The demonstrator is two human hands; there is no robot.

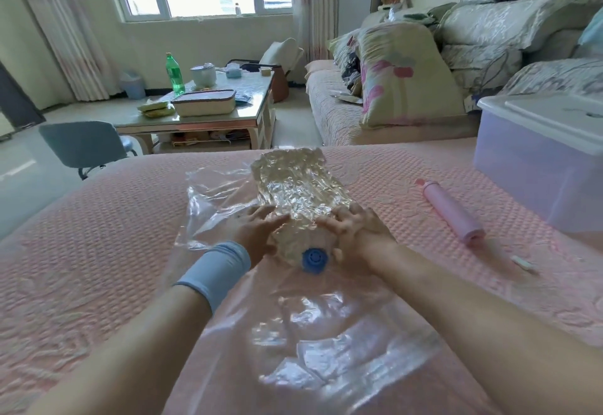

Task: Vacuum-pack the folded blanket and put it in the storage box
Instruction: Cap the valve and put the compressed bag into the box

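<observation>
The blanket (297, 186) lies in the middle of the pink quilted bed cover (98, 251), shrunk to a tight crinkled slab inside the clear vacuum bag (215, 199). So much light bounces off the plastic that I can make out only a pale colour beneath it. Loose bag film spreads out to the left of the slab and towards the person, where it runs off the bottom edge. The round blue valve (314, 259) sits at the near end of the slab, between the two wrists. The left hand (257, 235), with a light blue wristband (218, 271) behind it, lies against the left side of the slab with fingers fairly straight, pressing rather than clenching; its thumb is blurred. The right hand (354, 230) has bent fingers over the near right corner and a thumb low beside the valve, so it grasps the bagged blanket there. A pink hand pump (452, 215) lies on the cover well to the right, apart from the bag, with a small white piece (523, 264) nearer that I cannot identify. The translucent storage box (535, 166) stands on the bed at the far right, its lid (554, 108) on top, cut off by the frame edge; its inside is too cloudy to read.
</observation>
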